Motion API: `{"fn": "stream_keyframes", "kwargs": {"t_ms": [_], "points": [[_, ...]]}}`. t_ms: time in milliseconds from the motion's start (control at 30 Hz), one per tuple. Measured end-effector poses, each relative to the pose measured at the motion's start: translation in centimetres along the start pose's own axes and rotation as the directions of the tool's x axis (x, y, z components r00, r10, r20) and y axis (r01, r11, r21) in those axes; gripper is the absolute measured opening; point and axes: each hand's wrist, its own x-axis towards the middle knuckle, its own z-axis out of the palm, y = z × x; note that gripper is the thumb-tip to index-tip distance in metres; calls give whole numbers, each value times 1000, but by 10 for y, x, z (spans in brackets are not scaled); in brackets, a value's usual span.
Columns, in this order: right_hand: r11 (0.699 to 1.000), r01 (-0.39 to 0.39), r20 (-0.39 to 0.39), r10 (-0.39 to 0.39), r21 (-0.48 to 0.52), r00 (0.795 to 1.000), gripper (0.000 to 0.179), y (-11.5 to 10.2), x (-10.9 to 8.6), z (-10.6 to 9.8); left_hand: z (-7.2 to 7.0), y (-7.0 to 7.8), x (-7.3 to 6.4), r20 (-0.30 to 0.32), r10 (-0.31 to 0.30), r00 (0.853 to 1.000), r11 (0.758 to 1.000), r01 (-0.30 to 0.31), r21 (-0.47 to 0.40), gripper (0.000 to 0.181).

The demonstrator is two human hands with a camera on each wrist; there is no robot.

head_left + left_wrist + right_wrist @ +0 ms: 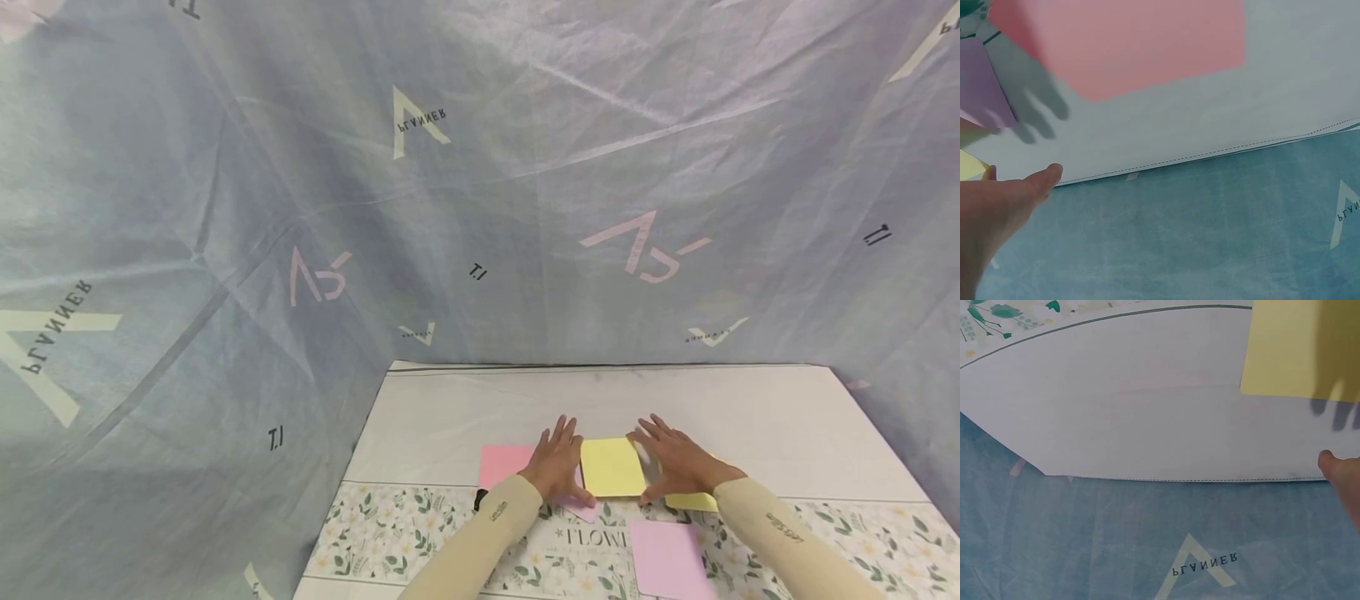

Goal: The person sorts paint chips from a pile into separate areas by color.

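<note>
Between my two hands lies a square yellow paper sheet (612, 467), seen in the head view. Spread fingers of my left hand (557, 462) are at its left edge, over a mostly covered lilac sheet (581, 510). In the left wrist view, a fingertip is by a corner of yellow paper (969, 165). My right hand (678, 462) has its fingers extended along the sheet's right edge, the index finger near the far corner. Under that wrist lies a second yellow sheet (692, 502), also in the right wrist view (1291, 350).
A pink sheet (504, 464) lies left of my left hand, and a lilac sheet (669, 557) lies nearer me. A small dark object (481, 498) shows beside the left sleeve. The white table cover (465, 400) has a floral band; printed blue-grey cloth (525, 208) hangs behind.
</note>
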Motion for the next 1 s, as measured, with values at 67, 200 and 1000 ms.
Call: {"fn": "stream_keyframes", "kwargs": {"t_ms": [67,200,1000], "points": [[1000,6,-12,-6,0,1000,109,1,-1,-1,0,1,2,-4,-4,1000,1000,4,3,122],[1000,15,-37,-16,-16,999,106,5,-3,-1,-3,5,4,2,-8,1000,1000,8,7,122],[999,-40,-69,41,17,997,107,24,-24,-7,-8,26,20,-55,49,997,998,-46,54,115]]}}
